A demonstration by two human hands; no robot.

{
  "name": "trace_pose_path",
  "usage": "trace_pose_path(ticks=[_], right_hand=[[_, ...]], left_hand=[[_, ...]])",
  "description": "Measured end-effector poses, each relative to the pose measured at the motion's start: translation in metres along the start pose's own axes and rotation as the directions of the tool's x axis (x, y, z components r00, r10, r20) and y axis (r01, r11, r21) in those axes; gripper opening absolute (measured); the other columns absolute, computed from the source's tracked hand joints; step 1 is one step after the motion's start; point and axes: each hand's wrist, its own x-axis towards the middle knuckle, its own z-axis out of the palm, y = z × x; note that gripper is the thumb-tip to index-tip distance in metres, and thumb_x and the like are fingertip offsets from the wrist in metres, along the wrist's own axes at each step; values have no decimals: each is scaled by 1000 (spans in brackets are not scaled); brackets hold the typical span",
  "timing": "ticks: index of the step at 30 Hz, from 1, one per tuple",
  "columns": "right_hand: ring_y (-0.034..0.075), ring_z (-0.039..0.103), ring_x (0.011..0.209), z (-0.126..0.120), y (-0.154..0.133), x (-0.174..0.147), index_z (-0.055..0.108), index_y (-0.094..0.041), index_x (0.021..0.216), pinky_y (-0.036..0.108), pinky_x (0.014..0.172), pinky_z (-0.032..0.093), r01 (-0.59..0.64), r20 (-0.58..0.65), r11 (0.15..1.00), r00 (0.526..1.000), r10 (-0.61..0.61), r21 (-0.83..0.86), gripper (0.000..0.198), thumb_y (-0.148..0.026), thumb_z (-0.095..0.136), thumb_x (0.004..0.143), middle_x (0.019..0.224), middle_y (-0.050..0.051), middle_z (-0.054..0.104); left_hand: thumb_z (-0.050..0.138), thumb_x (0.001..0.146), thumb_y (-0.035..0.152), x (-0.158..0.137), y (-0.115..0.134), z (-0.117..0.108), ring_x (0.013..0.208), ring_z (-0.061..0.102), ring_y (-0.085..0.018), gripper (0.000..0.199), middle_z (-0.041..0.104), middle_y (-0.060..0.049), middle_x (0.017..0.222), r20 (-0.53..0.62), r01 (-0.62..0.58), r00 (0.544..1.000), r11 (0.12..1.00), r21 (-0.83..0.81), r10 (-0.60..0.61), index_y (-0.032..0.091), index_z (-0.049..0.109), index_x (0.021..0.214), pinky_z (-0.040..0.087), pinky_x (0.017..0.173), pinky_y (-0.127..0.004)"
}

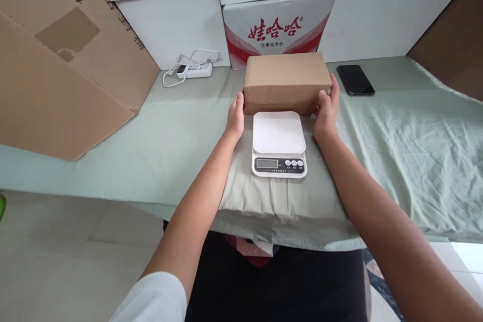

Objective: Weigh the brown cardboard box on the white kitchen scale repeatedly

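A closed brown cardboard box (283, 85) sits behind the kitchen scale, between my two hands. My left hand (236, 115) presses against its left end, with some fingers hidden behind the side. At the right end my right hand (327, 108) grips the front corner, thumb on the front face and fingers round the side. Just in front of the box lies a white digital kitchen scale (279, 133) with a bare platform. Its small display (267, 163) looks blank, and three round buttons are beside it.
A black phone (355, 80) lies to the right. At the back left is a white power strip (194, 70) with a looped cable. A white carton with red lettering (279, 25) stands behind; a large cardboard box (71, 85) fills the left. Green cloth (407, 161) covers the table.
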Motion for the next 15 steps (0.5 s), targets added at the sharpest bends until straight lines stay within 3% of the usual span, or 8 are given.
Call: trace_pose_path(ticks=[4,9,15], right_hand=[[32,59,152,3,-9,-3,46,-40,164,65,135,42,1,1,998,1000,-1,61,70,-59,54,97,163,2,60],[32,60,151,5,-14,-5,46,-36,162,63,137,41,27,13,994,999,-29,107,72,-61,59,96,158,4,63],[30,56,152,5,-13,-3,48,-35,161,60,139,40,41,11,993,999,-42,115,69,-61,62,99,167,2,59]], left_hand=[[41,88,104,-2,2,0,172,47,-35,101,64,-9,172,25,2,1000,999,52,-3,30,68,151,38,143,-50],[39,93,99,-5,5,0,173,47,-34,94,68,-9,167,40,-9,999,998,55,7,29,69,149,41,141,-49],[39,94,99,0,-1,-1,176,41,-34,91,70,-8,163,48,-31,998,999,41,29,30,70,146,38,143,-53]])
